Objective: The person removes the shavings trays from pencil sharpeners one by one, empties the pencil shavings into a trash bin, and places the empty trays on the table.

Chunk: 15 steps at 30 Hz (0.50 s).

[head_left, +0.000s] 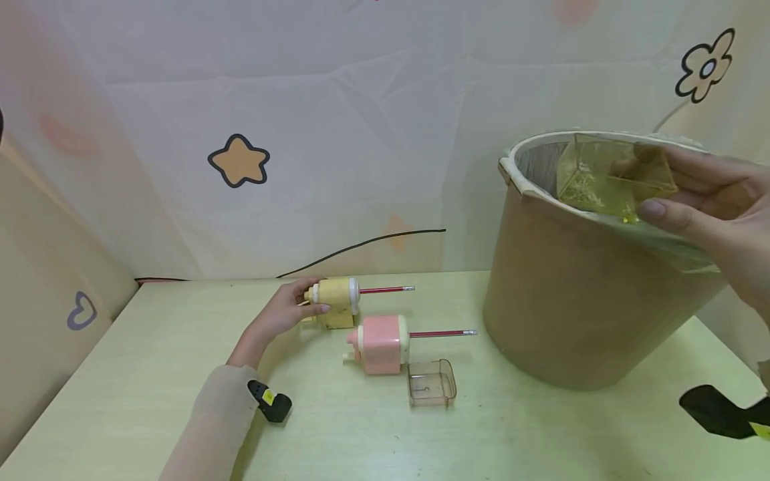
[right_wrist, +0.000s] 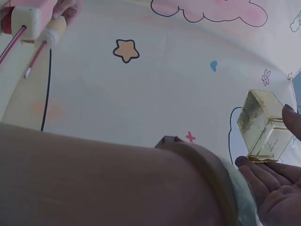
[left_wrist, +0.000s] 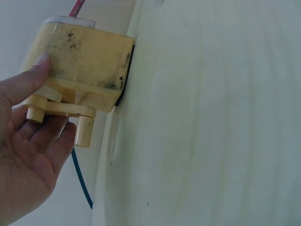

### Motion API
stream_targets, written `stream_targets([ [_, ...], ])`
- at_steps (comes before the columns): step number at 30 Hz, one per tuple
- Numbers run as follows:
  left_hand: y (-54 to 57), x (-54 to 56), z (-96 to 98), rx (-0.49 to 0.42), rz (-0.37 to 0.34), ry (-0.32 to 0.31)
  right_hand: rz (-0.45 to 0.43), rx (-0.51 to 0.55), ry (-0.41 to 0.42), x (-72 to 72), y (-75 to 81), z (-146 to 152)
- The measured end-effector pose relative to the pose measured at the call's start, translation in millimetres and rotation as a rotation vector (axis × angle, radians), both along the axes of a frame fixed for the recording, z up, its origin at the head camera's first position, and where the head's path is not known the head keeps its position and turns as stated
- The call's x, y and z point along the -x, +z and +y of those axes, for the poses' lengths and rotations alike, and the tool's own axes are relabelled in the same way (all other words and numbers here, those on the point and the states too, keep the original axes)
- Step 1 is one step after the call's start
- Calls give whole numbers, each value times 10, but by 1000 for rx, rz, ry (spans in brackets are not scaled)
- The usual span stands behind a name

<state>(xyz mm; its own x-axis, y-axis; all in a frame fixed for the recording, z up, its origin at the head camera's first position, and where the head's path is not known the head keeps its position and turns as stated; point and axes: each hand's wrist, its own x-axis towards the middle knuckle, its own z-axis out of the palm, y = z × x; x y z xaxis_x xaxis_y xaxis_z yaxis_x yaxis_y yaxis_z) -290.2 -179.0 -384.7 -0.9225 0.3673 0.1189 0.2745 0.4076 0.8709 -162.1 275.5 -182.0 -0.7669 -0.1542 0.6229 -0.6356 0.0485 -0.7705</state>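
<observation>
My left hand (head_left: 287, 312) grips the yellow crank pencil sharpener (head_left: 334, 294), thumb on its near side, in the left wrist view beside the crank (left_wrist: 70, 109). A red pencil (head_left: 385, 290) sticks out of this sharpener's right end. Over the bin's opening, my right hand (head_left: 722, 204) pinches a see-through yellow shavings drawer (head_left: 646, 180) between thumb and fingers. The drawer is tilted, and pale shavings (head_left: 582, 190) cling inside it. In the right wrist view the drawer (right_wrist: 259, 127) shows dark bits on one wall.
A brown bin (head_left: 559, 294) with a plastic liner stands on the table's right side. Nearer than the yellow sharpener is a pink sharpener (head_left: 381, 344) holding a red pencil (head_left: 442, 333). A clear brownish drawer (head_left: 432, 384) lies beside it. A patterned cloth (head_left: 361, 147) hangs behind.
</observation>
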Motion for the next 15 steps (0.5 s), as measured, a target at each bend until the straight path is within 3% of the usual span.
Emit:
stream_targets([
  [4,1,1,-2,-1,-4,1,6,-2,12,33,35,91],
  [8,3,-1,5,-3,-10,-1,41,-30,-50,91,40,222],
  [15,21,-17,28,-12,-21,-16,51,-293,-353,243,23,545],
])
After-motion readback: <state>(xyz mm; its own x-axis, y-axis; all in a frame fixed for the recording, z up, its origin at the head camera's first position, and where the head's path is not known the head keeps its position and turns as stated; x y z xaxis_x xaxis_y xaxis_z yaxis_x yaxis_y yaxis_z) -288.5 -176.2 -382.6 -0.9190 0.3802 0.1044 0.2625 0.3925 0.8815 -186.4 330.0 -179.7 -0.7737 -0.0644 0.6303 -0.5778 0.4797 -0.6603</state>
